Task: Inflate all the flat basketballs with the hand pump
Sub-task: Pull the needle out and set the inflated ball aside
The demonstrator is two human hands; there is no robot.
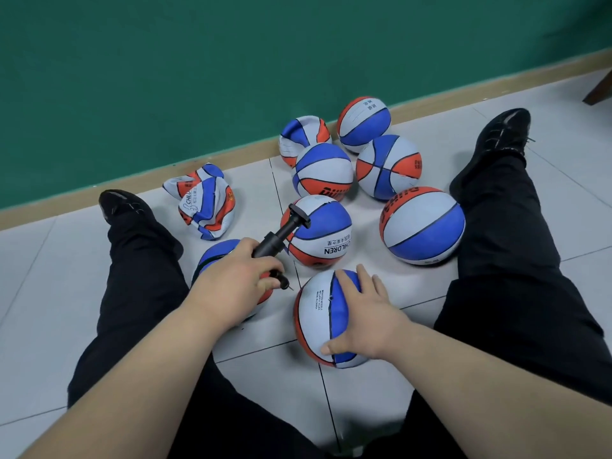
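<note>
My left hand [236, 276] grips the barrel of a black hand pump [281, 235]; its T-handle points away from me and its needle tip [290, 288] points toward the nearest ball. That red, white and blue basketball [319, 313] lies between my legs, and my right hand [362, 318] holds it from the right with fingers spread over it. A small valve hole shows near its top, just right of the needle. A crumpled flat ball [205, 203] lies at the left, and a dented one [299, 135] by the wall. Another ball [215, 253] sits partly under my left hand.
Several round balls [422, 225] are grouped on the white tile floor [49, 276] ahead, against a green wall [198, 61] with a tan skirting. My legs in black trousers and shoes [503, 137] spread to both sides. A dark furniture leg [599, 87] shows at the far right.
</note>
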